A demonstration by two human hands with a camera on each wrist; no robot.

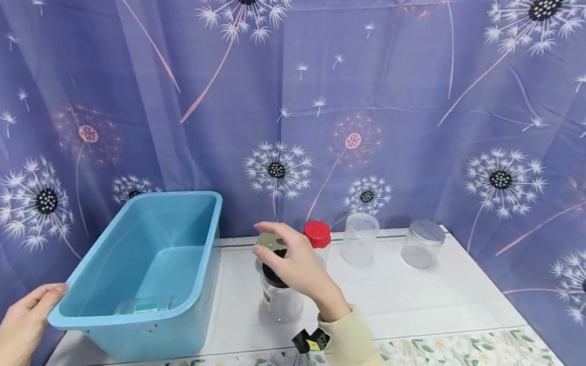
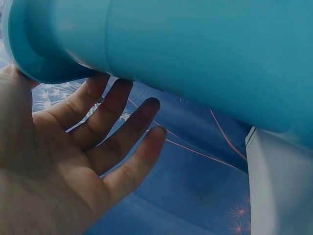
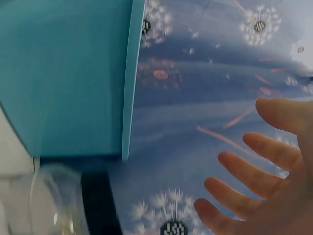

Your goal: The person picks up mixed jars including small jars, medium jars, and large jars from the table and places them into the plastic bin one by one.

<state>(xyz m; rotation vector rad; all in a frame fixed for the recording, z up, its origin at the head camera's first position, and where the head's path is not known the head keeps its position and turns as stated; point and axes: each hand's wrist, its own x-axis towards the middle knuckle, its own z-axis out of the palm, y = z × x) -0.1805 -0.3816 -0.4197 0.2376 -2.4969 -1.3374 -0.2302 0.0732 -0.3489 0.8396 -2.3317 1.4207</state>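
My left hand (image 1: 20, 326) grips the rim of a blue plastic tub (image 1: 132, 318) at its near left corner. In the left wrist view the thumb lies over the rim and the fingers sit below it along the outer wall. My right hand (image 1: 300, 261) hovers over a clear jar with a black lid (image 1: 286, 305), its fingers spread and nothing held. The right wrist view shows that hand apart from the black lid (image 3: 100, 203). Partly behind the hand stands a jar with a gold lid (image 1: 265, 241). A clear container (image 1: 147, 305) with a label lies inside the tub.
Toward the back of the white tabletop (image 1: 387, 302) stand a red-lidded jar (image 1: 317, 234), a clear jar (image 1: 359, 240) and a silver-lidded jar (image 1: 422, 247). A floral cloth strip (image 1: 444, 353) runs along the front. A purple dandelion curtain (image 1: 394, 81) hangs behind.
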